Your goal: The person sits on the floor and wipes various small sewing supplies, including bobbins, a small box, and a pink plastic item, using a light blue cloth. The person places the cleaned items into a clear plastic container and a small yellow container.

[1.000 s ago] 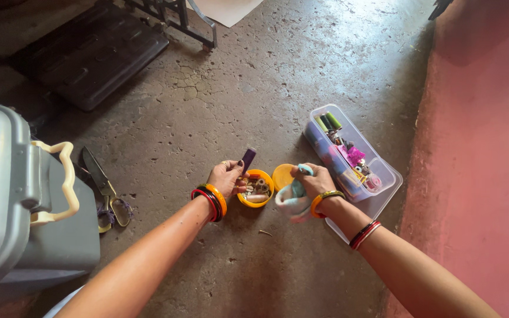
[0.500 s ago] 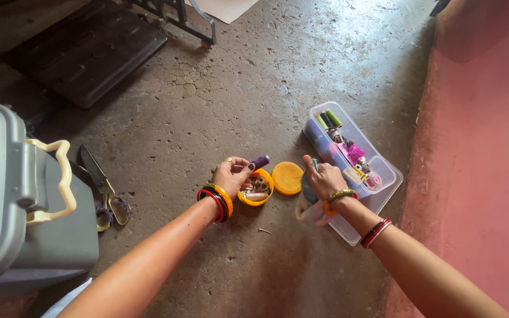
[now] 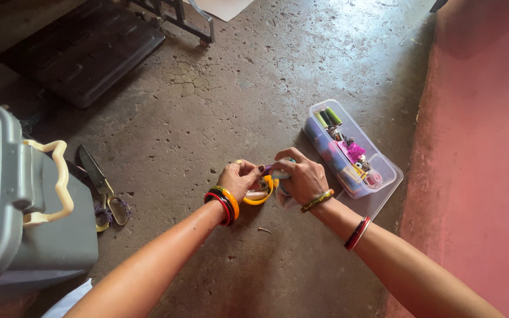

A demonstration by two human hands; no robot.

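Left fingers: the left hand [image 3: 240,178], just left of frame centre, has its fingertips pinched on a small purple thread spool [image 3: 265,169], of which only a sliver shows between the two hands.
Right fingers: the right hand [image 3: 299,175] is curled closed around a pale, light-blue cloth [image 3: 282,175] and pressed up against the spool; I cannot tell exactly which fingers touch the spool.
Beneath the hands: a small round yellow plastic tub [image 3: 260,191] sits on the floor directly under both hands, with little bobbins inside; its contents are mostly hidden.
To the right: a clear rectangular plastic box [image 3: 349,150] full of thread spools and bright bits lies at an angle, resting on its clear flat lid [image 3: 378,203], near the pink wall [image 3: 484,153].
To the left: long metal scissors with yellow handles [image 3: 102,191] lie on the cracked grey concrete floor [image 3: 231,88], just beside a grey plastic case with a cream handle [image 3: 25,194].
Upper left: a dark flat tray [image 3: 83,50] and a metal frame leg.
Risk: as I judge it, the spool is held only by fingertips, so a hard rub from the cloth could pop it loose to roll across the floor; a knuckle dropping low could tip the tub and scatter the bobbins.
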